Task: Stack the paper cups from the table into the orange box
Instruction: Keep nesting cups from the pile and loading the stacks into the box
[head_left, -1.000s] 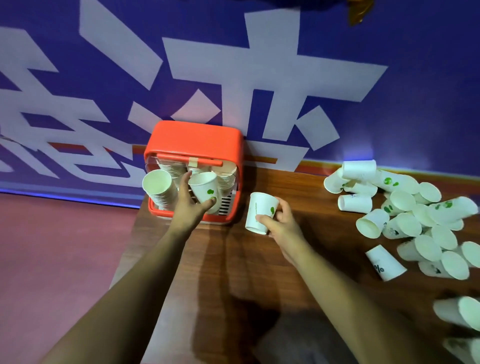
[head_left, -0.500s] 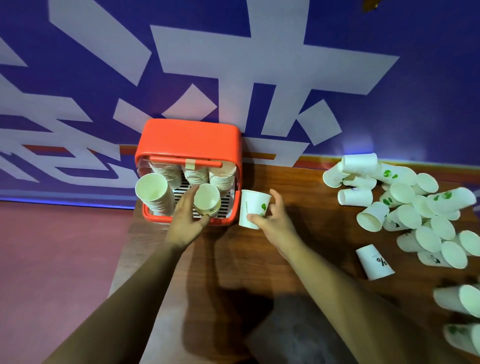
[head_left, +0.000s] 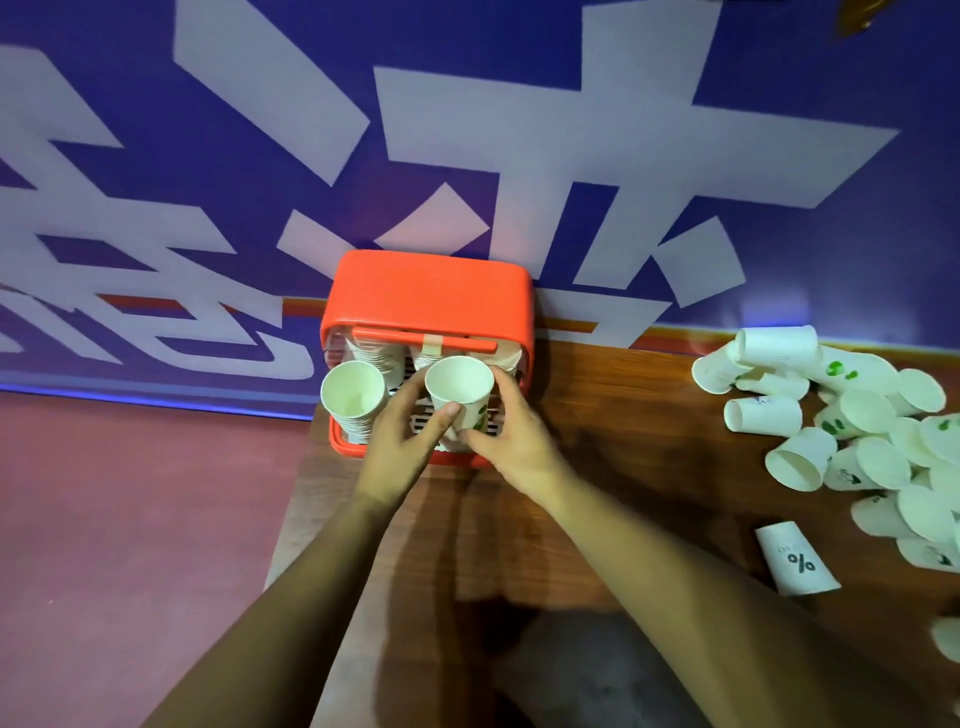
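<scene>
The person's 2 arms are bare: the left forearm and the right forearm show uncovered skin from the lower edge to the wrists, both long and narrowing toward the hands. The left hand and right hand are bare as well. A grey rounded shape low between the arms is too dim to identify.

Box at table back-left; loose cups right; stacks in box.

Right hand moved its cup over the box, meeting left hand.
</scene>
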